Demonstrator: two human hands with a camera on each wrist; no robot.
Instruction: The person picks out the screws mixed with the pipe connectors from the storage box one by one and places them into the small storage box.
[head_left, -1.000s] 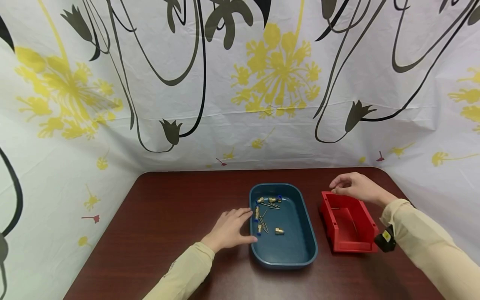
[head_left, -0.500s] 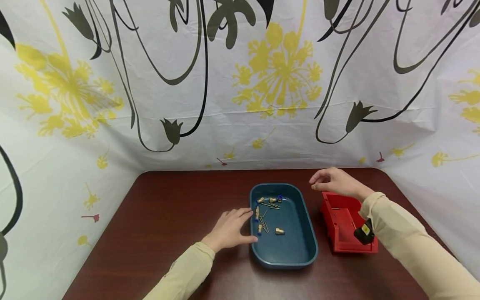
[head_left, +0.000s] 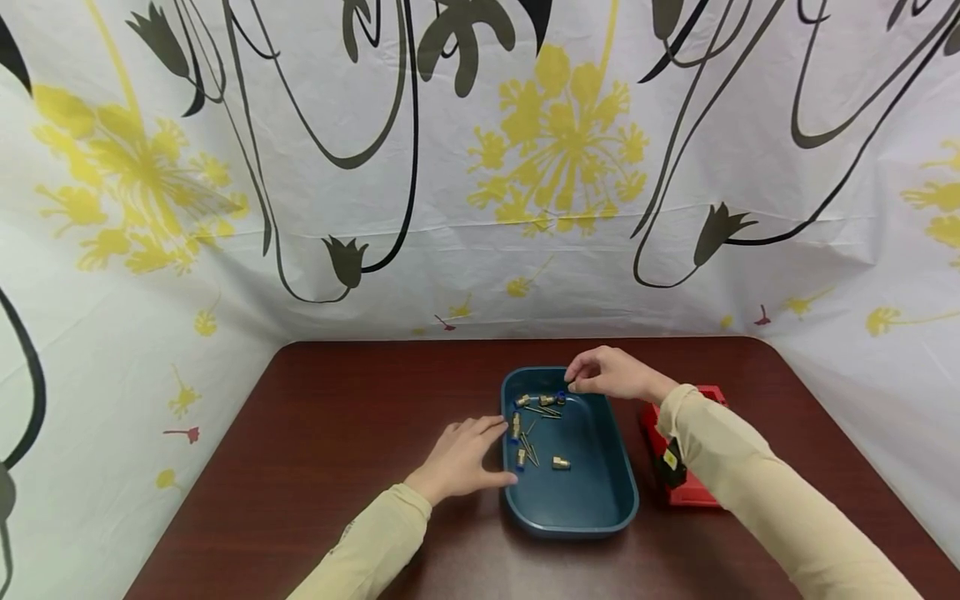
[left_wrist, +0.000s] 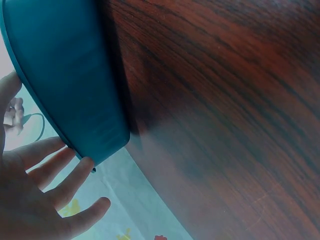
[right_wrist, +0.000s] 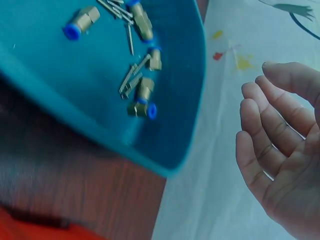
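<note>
A blue tray (head_left: 585,500) holds several brass fittings with blue collars and several screws (right_wrist: 131,82). Most lie along its left side and far end, while one fitting (head_left: 561,463) lies apart, nearer the middle. At the tray's left rim my left hand (head_left: 459,462) rests with fingers and thumb spread, the fingertips touching the edge. My right hand (head_left: 613,373) hovers above the far right corner of the tray. In the right wrist view the fingers of that hand (right_wrist: 285,140) are loosely bent, and nothing shows between them.
A red bin (head_left: 693,493) stands right of the tray, partly covered by my right forearm. Both containers are on a dark reddish-brown wooden table (head_left: 360,400). Behind the table hangs a white patterned cloth (head_left: 420,283).
My right hand has moved left from above the red bin's far edge to over the tray's far right corner. My left hand stays at the tray's rim.
</note>
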